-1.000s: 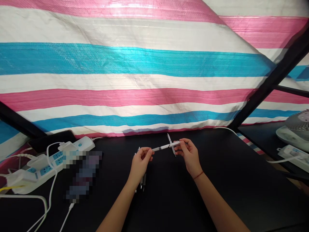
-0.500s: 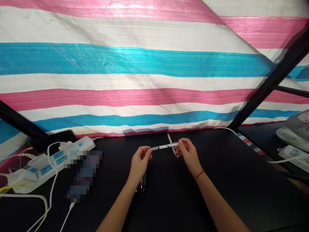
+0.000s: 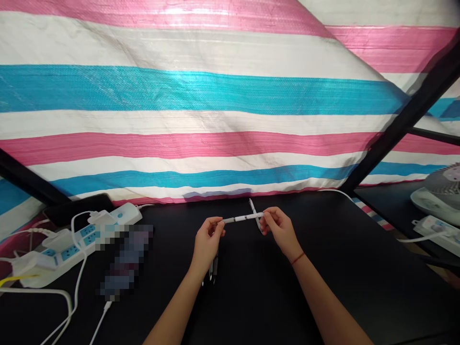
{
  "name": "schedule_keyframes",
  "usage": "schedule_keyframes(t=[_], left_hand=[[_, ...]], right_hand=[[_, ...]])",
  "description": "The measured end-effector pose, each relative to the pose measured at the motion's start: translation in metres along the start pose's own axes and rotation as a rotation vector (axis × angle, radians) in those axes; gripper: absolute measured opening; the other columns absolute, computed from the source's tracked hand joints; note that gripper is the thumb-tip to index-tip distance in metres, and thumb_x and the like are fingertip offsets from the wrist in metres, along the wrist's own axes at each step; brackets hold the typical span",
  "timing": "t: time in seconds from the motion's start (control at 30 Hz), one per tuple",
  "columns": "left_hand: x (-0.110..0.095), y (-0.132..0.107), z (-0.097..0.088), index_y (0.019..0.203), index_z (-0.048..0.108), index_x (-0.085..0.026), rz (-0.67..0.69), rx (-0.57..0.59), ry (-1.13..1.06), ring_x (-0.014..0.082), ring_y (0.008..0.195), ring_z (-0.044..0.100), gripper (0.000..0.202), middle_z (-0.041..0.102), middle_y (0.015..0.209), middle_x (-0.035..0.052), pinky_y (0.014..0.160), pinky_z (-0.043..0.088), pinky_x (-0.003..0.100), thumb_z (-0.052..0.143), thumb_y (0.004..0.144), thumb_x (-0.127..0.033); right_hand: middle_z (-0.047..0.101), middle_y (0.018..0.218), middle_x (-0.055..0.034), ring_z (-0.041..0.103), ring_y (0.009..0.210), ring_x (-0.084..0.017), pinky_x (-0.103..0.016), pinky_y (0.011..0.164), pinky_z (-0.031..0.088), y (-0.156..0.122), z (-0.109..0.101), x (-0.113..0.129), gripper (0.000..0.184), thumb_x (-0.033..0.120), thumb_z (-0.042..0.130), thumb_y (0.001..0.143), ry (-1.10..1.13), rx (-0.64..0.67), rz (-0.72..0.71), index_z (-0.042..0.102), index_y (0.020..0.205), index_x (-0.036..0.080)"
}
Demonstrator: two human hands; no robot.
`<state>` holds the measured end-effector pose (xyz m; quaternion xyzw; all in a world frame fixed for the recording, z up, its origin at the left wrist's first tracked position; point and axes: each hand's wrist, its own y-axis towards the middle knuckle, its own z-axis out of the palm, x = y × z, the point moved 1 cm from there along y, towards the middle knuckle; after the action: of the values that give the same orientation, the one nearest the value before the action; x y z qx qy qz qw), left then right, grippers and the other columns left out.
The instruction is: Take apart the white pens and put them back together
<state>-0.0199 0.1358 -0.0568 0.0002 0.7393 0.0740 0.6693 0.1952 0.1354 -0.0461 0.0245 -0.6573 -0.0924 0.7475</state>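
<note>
Well, left hand [image 3: 207, 243] and right hand [image 3: 281, 230] grip a slim white pen [image 3: 242, 219].

Behind — pink-blue-white striped tarpaulin [image 3: 187, 96] | black table [image 3: 341, 292] — white power strip [image 3: 53, 254] | right: fan [image 3: 443, 184], second power strip [image 3: 436, 235]

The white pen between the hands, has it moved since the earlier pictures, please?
Yes, slightly: judged against the power strip, the white pen has shifted left, its right end dropping.
</note>
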Motion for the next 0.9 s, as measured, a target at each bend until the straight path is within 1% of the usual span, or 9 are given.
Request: schedule_keyframes(t=[0.07,0.1,0.23,0.4,0.57,0.63,0.73,0.8,0.9], left_hand=[[0.001,0.0003,-0.0005,0.092,0.06,-0.017,0.0,0.004,0.001,0.0133,0.063,0.06,0.03,0.06,0.07,-0.0009,0.063,0.048,0.026,0.062,0.076,-0.041],[0.0013,0.0004,-0.0007,0.092,0.06,-0.017,0.0,0.005,0.002,0.0132,0.063,0.06,0.029,0.06,0.07,-0.0008,0.063,0.048,0.026,0.062,0.076,-0.041],[0.0016,0.0003,-0.0012,0.093,0.06,-0.017,0.0,0.003,0.009,0.0133,0.063,0.059,0.029,0.059,0.07,-0.0005,0.063,0.047,0.027,0.062,0.076,-0.041],[0.0012,-0.0001,-0.0008,0.093,0.059,-0.017,-0.015,0.003,-0.003,0.0138,0.065,0.059,0.03,0.059,0.071,-0.0005,0.065,0.047,0.027,0.062,0.076,-0.041],[-0.0003,-0.0006,0.0001,0.093,0.059,-0.017,-0.022,0.006,-0.003,0.0136,0.065,0.059,0.029,0.059,0.072,-0.0005,0.065,0.046,0.026,0.062,0.077,-0.04],[-0.0005,-0.0005,0.0003,0.093,0.059,-0.017,-0.02,0.008,-0.002,0.0135,0.065,0.059,0.029,0.059,0.072,-0.0005,0.064,0.046,0.026,0.062,0.077,-0.04],[-0.0003,-0.0005,0.0004,0.093,0.06,-0.017,-0.008,0.01,0.0,0.0135,0.064,0.059,0.029,0.059,0.071,-0.0006,0.064,0.046,0.026,0.062,0.077,-0.04],[0.0,-0.0004,0.0002,0.093,0.06,-0.017,-0.004,0.009,0.002,0.0135,0.064,0.059,0.029,0.06,0.071,-0.0006,0.063,0.046,0.026,0.062,0.077,-0.04],[0.0013,0.0002,-0.0003,0.093,0.06,-0.017,-0.012,0.013,-0.03,0.0134,0.064,0.059,0.03,0.063,0.074,0.001,0.065,0.047,0.027,0.062,0.077,-0.041]], right_hand=[[0.056,0.055,0.0016,0.052,0.047,-0.01,-0.021,0.042,0.044,0.0001,-0.0009,-0.0017,0.03,0.045,0.057,0.083,-0.056,-0.006,-0.007,0.053,0.071,0.018],[0.055,0.055,0.0019,0.051,0.047,-0.01,-0.021,0.042,0.044,0.0003,-0.0013,-0.0025,0.03,0.045,0.056,0.083,-0.06,-0.012,-0.007,0.054,0.072,0.018],[0.061,0.069,0.0,0.056,0.054,-0.013,-0.022,0.041,0.046,0.0008,-0.0015,-0.0034,0.029,0.045,0.061,0.08,0.0,-0.023,-0.02,0.054,0.093,0.02],[0.056,0.06,0.0006,0.053,0.052,-0.011,-0.022,0.043,0.045,-0.0002,-0.0007,-0.003,0.028,0.045,0.055,0.084,-0.115,-0.015,-0.032,0.054,0.077,0.018],[0.06,0.072,-0.0011,0.056,0.056,-0.013,-0.022,0.043,0.046,-0.0004,-0.0014,-0.0041,0.028,0.045,0.057,0.083,-0.087,-0.006,-0.059,0.053,0.094,0.02],[0.058,0.065,0.0004,0.054,0.053,-0.012,-0.022,0.044,0.045,-0.0006,-0.002,-0.0032,0.026,0.045,0.056,0.084,-0.141,0.008,-0.07,0.054,0.084,0.019],[0.049,0.053,0.0032,0.048,0.047,-0.01,-0.022,0.044,0.042,-0.0014,-0.0021,-0.0013,0.033,0.045,0.049,0.088,-0.213,0.017,-0.085,0.05,0.067,0.019],[0.051,0.056,0.0025,0.049,0.048,-0.01,-0.022,0.044,0.042,-0.0019,-0.0016,-0.0007,0.031,0.045,0.047,0.089,-0.193,0.01,-0.089,0.051,0.072,0.019],[0.057,0.068,0.0002,0.053,0.053,-0.012,-0.022,0.044,0.044,-0.0021,-0.0016,-0.0006,0.024,0.044,0.05,0.087,-0.152,0.007,-0.101,0.052,0.088,0.02]])
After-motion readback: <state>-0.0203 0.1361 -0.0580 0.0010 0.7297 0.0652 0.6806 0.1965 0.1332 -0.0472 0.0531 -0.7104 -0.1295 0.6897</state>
